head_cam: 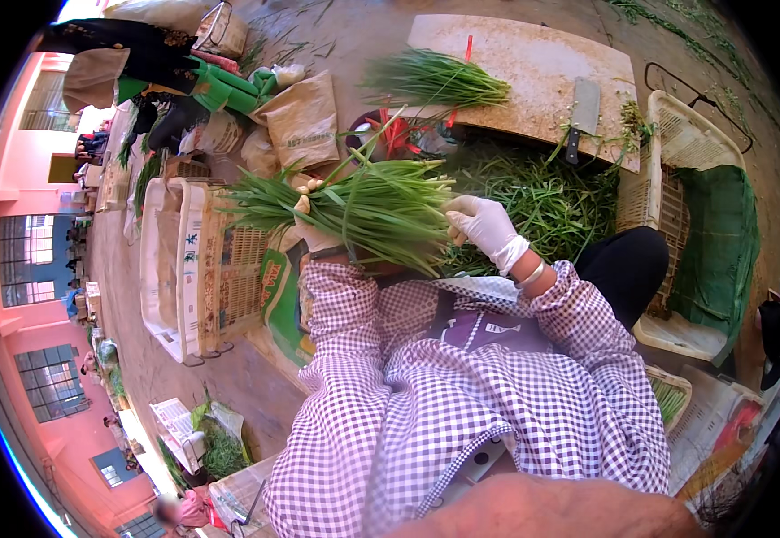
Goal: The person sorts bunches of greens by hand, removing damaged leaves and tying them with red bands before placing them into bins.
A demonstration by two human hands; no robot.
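Note:
My left hand (312, 215), in a whitish glove, is closed round a bunch of long green leafy stalks (376, 208), which look like garlic chives. The pale stem ends point right, towards my right hand (484, 225). That gloved hand is beside the stem ends with its fingers bent; whether it pinches a stalk cannot be told. Ahead, another green bunch (440, 81) lies on a worn board (531, 57). A cleaver (585, 111) with a black handle rests at the board's near right edge. Red ties (396, 134) hang by a dark round container just beyond my bunch.
Loose green leaves (531, 195) are heaped below the board. A plastic crate (692, 128) with green netting stands right, a white crate (174, 269) left. A woven sack (306, 121) lies ahead on the left. Another person (134, 60) is at the upper left, apart from my hands.

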